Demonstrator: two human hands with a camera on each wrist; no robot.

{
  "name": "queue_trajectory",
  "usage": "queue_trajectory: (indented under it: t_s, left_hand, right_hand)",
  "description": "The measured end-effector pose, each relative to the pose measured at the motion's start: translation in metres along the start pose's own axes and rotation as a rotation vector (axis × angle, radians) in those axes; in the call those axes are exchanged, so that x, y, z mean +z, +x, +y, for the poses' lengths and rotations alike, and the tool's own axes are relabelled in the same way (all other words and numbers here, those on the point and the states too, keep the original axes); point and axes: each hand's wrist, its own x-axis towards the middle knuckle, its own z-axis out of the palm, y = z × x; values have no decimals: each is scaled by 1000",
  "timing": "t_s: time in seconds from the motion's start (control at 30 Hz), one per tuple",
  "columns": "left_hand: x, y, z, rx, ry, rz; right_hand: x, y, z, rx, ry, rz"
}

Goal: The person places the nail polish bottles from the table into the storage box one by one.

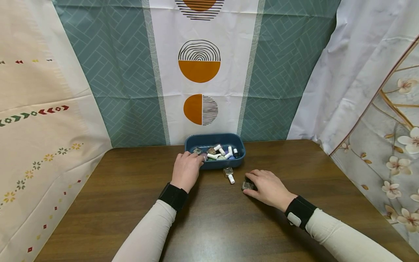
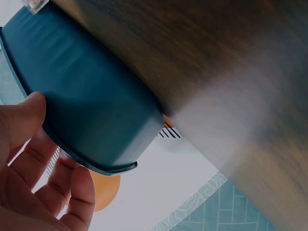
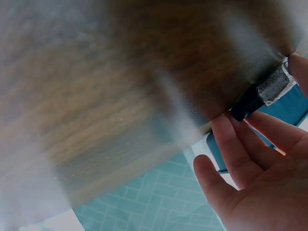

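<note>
My left hand (image 1: 187, 170) is at the front left corner of a dark blue plastic bin (image 1: 216, 166); its thumb lies against the outer wall and its fingers reach over the rim, gripping it. Several nail polish bottles with white or black caps lie jumbled inside the bin. Low over the wooden table, my right hand (image 1: 270, 189) holds a nail polish bottle (image 3: 275, 87) with dark glittery glass and a black cap. Its thumb is at the glass end, its fingers by the cap. Between the hands, a glittery nail polish bottle (image 1: 228, 172) with a white cap lies in front of the bin.
The brown wooden table (image 1: 209, 225) stretches out on both sides of the bin. Behind it hangs a teal and white patterned curtain (image 1: 203, 87), close to the bin's back. More patterned cloth (image 1: 386, 153) hangs along the right side, and a cream cloth (image 1: 39, 153) along the left.
</note>
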Motion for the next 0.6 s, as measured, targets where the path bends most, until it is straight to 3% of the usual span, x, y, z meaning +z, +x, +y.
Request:
queue_trajectory:
  t_s: [0.6]
  left_hand:
    - [1,-1,0,-5,0,2]
  right_hand:
    - [-2,0,0,-19,-25,94]
